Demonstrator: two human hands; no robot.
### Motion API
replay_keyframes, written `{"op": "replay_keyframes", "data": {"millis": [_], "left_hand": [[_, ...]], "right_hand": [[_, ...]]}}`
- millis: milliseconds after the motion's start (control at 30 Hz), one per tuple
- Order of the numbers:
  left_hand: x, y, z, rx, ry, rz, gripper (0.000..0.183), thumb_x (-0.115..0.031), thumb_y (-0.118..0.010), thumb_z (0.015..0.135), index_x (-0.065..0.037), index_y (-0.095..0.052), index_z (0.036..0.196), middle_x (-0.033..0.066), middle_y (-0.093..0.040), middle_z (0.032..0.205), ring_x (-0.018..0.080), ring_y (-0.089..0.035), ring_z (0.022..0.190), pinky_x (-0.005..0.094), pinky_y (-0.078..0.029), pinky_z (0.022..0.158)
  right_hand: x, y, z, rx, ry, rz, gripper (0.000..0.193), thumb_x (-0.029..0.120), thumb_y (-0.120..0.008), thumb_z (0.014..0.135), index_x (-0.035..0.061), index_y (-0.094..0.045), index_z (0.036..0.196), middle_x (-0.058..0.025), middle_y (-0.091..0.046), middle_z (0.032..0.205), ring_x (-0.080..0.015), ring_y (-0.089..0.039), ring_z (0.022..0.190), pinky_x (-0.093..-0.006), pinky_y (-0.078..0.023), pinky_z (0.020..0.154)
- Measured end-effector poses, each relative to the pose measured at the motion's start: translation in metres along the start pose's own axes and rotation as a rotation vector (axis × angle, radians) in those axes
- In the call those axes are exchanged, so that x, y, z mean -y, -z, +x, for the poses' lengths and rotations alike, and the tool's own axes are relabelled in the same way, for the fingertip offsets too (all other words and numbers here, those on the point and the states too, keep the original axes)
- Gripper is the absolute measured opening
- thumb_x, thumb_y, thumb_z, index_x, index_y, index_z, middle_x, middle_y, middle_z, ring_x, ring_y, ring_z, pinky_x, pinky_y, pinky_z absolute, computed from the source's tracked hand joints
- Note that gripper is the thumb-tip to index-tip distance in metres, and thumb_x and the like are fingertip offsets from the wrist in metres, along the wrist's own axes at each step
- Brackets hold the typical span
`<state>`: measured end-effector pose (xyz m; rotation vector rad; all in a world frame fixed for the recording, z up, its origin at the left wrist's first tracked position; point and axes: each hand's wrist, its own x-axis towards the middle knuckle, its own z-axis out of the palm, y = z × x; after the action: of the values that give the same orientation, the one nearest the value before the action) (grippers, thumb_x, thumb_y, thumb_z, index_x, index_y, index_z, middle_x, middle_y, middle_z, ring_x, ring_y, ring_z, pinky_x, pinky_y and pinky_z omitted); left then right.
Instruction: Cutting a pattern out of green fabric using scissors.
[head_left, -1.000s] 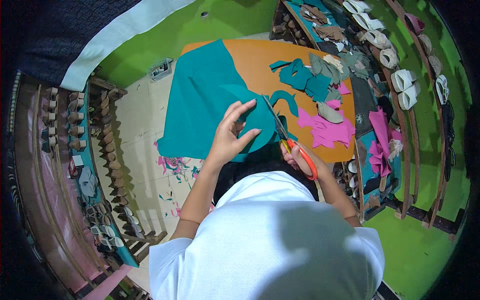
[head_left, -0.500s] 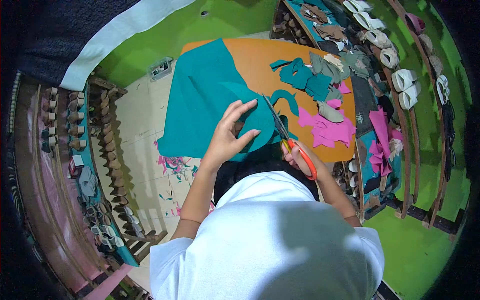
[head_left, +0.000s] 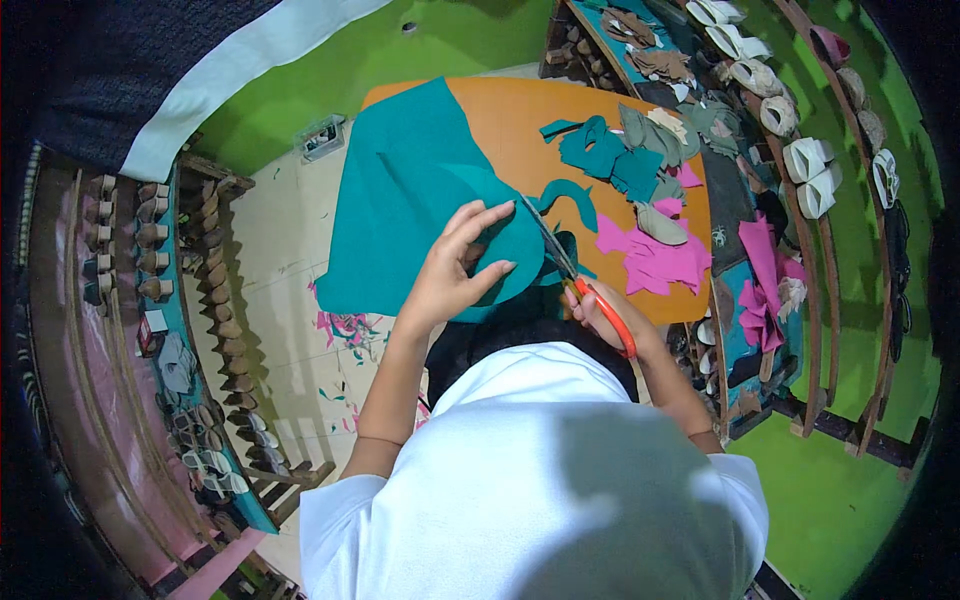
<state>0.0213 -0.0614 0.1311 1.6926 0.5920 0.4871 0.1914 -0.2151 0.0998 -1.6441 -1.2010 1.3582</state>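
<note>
A large teal sheet [head_left: 400, 190], like fabric or soft leather, covers the left part of an orange table [head_left: 520, 105] and has a curved right edge. My left hand [head_left: 460, 265] rests on this sheet, thumb and forefinger spread apart, some other fingers bent. In my right hand [head_left: 592, 305] is a pair of scissors [head_left: 552, 243] with orange handles. Their blades point up and left along the sheet's curved edge and look nearly closed. A curved teal offcut [head_left: 570, 196] lies just beyond the blades.
Teal cut pieces [head_left: 600, 150], pink scraps [head_left: 660, 262] and grey-green pieces [head_left: 660, 226] lie on the table's right side. Shoe racks [head_left: 815, 180] stand at the right, and more shoes line a rack [head_left: 225, 330] at the left. Scraps [head_left: 345, 328] litter the tiled floor.
The scissor blades have come closer together, and the right hand has closed a little on the handles. My left hand stays nearly in place on the sheet.
</note>
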Motion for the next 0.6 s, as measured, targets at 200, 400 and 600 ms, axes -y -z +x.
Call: {"op": "replay_keyframes", "data": {"millis": [200,400,600], "left_hand": [[0.001,0.0,0.001,-0.02,-0.05,0.027,0.055,-0.001,-0.065,0.066,-0.01,-0.046,0.116,0.0087,-0.033,0.119,0.009,-0.04,0.094,0.0209,-0.041,0.071],[0.001,-0.005,0.003,-0.081,-0.045,-0.014,0.047,0.001,-0.063,0.067,-0.008,-0.049,0.112,0.0072,-0.039,0.109,0.0075,-0.045,0.082,0.0188,-0.041,0.065],[0.012,-0.021,0.007,-0.315,-0.025,-0.107,0.03,0.0,-0.062,0.069,-0.006,-0.058,0.099,0.0033,-0.046,0.096,0.0026,-0.043,0.068,0.015,-0.037,0.054]], "right_hand": [[0.003,-0.005,-0.002,-0.037,0.002,0.104,0.061,0.067,-0.029,0.072,0.0078,-0.039,0.075,0.0038,-0.038,0.058,-0.0037,-0.034,0.047,-0.0163,-0.028,0.04],[-0.001,-0.007,-0.002,-0.025,-0.031,0.19,0.059,0.067,-0.031,0.072,0.009,-0.038,0.074,0.0055,-0.036,0.056,-0.002,-0.032,0.045,-0.0159,-0.024,0.037],[0.003,-0.01,-0.003,-0.007,-0.003,0.198,0.05,0.055,-0.031,0.079,0.0056,-0.039,0.073,0.002,-0.037,0.056,-0.0064,-0.035,0.048,-0.0201,-0.029,0.042]]}}
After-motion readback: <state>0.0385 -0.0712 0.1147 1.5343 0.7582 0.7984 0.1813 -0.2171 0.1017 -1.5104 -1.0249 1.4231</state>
